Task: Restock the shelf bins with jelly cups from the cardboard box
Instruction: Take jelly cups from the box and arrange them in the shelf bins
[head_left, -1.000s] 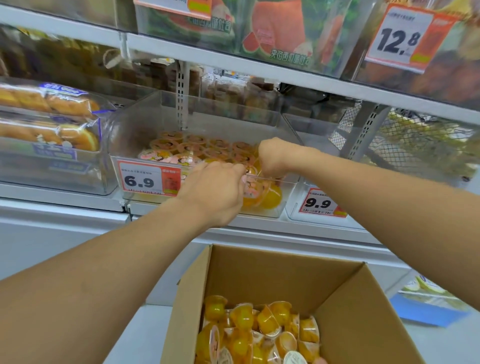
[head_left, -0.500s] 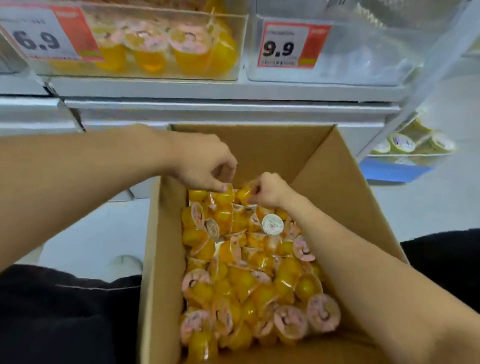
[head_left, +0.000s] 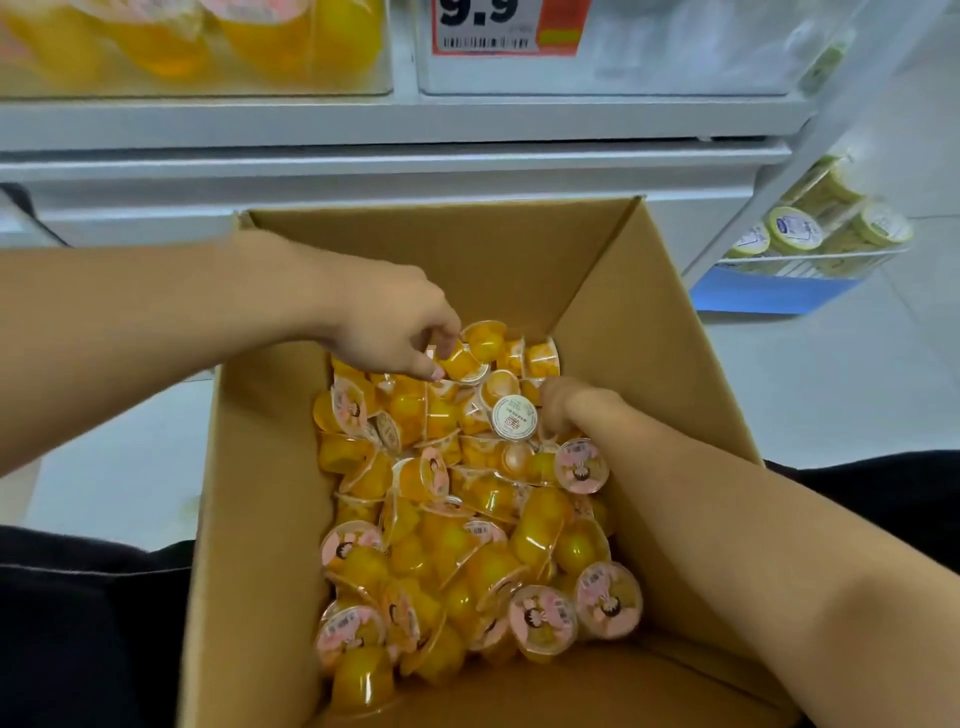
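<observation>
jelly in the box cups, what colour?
Orange-yellow jelly cups, clearest in the head view.

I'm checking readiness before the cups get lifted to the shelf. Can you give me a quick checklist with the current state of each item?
1. Cardboard box open, cups reachable: ok.
2. Left hand pinching a jelly cup: ok.
3. Right hand holding a cup: cannot tell, fingers buried among the cups.
4. Left shelf bin already holds cups; spare room: cannot tell.
5. Path up to the shelf unobstructed: ok.
</observation>
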